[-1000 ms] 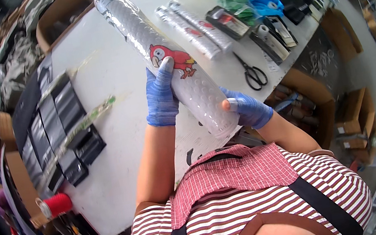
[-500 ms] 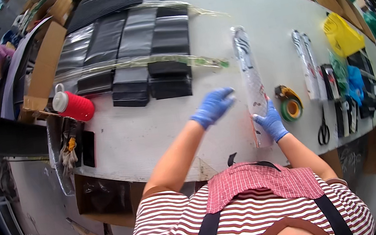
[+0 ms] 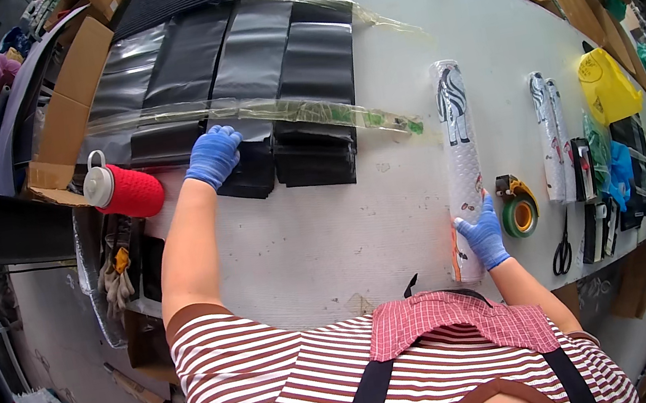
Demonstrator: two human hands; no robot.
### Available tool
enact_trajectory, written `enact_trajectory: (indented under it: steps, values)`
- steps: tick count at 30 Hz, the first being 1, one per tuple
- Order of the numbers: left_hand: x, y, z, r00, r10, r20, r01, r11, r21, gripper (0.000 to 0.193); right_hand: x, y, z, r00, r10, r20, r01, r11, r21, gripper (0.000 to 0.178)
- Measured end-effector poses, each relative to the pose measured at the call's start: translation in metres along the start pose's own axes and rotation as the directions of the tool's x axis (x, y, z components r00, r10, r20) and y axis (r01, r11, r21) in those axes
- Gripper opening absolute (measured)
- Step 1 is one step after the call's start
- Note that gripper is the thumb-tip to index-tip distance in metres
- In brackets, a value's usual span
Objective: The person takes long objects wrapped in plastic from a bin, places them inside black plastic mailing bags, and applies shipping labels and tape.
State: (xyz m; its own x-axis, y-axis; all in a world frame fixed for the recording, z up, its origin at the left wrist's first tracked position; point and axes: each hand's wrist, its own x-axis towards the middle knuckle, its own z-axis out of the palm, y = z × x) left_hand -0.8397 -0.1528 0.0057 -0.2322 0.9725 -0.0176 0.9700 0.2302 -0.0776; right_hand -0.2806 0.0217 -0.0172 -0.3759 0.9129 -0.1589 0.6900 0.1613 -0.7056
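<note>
Flat black plastic bags (image 3: pixel 316 151) lie in overlapping stacks at the far left of the table. My left hand (image 3: pixel 215 156), in a blue glove, is closed at the near end of these stacks. Its fingertips are curled over the black plastic, and what is between them is hidden. To the right, a long roll in bubble wrap (image 3: pixel 460 153) with a dark printed pattern lies lengthwise. My right hand (image 3: pixel 484 238), also gloved in blue, grips its near part from the right side, with the thumb on top.
Clear tape strips (image 3: pixel 299 110) run across the bags. A tape dispenser (image 3: pixel 519 207) and black scissors (image 3: pixel 562 254) lie right of the roll. Farther right are two slimmer wrapped rolls (image 3: pixel 547 138) and a yellow bag (image 3: pixel 609 85). A red bottle (image 3: pixel 135 190) lies at the left edge.
My left hand has swung left from the table's middle to the black bags and closed. My right hand stays on the wrapped roll. The whole view has shifted slightly.
</note>
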Motion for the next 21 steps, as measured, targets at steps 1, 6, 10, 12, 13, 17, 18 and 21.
enact_trajectory:
  steps: [1,6,10,12,13,17,18,21]
  values:
    - [0.001,-0.002,0.004,1.000,0.001,0.006,-0.001,1.000,-0.005,0.018,-0.001,0.000,-0.001,1.000,0.006,0.004,-0.006,1.000,-0.004,0.099]
    - [0.008,-0.009,0.003,1.000,0.011,-0.004,-0.011,0.997,-0.081,0.012,-0.002,-0.002,0.000,1.000,0.006,-0.006,-0.007,0.999,-0.043,0.100]
    - [0.012,-0.007,-0.001,0.999,-0.027,0.023,0.030,0.990,-0.138,0.011,-0.003,-0.006,0.000,1.000,0.004,-0.016,-0.004,1.000,-0.017,0.099]
    - [0.015,-0.004,-0.003,0.999,-0.023,0.042,0.029,0.991,-0.128,0.010,-0.005,-0.020,-0.003,1.000,0.028,-0.008,-0.027,1.000,0.015,0.098]
    - [0.016,-0.003,-0.005,0.998,-0.021,0.064,0.028,0.992,-0.121,0.010,-0.005,-0.019,-0.003,1.000,0.026,-0.011,-0.026,1.000,0.018,0.098]
    - [0.021,-0.001,-0.010,0.988,-0.085,0.125,0.101,0.988,-0.121,0.013,-0.004,-0.025,-0.006,0.999,0.034,0.003,-0.034,0.999,-0.015,0.096]
    - [0.022,0.002,-0.011,0.981,-0.137,0.139,0.157,0.976,-0.149,0.013,-0.005,-0.028,-0.006,0.999,0.051,0.016,-0.051,0.999,-0.009,0.096]
    - [0.024,0.008,-0.009,0.973,-0.173,0.150,0.196,0.968,-0.155,0.013,-0.002,-0.019,-0.005,0.998,0.054,0.008,-0.054,0.998,-0.024,0.097]
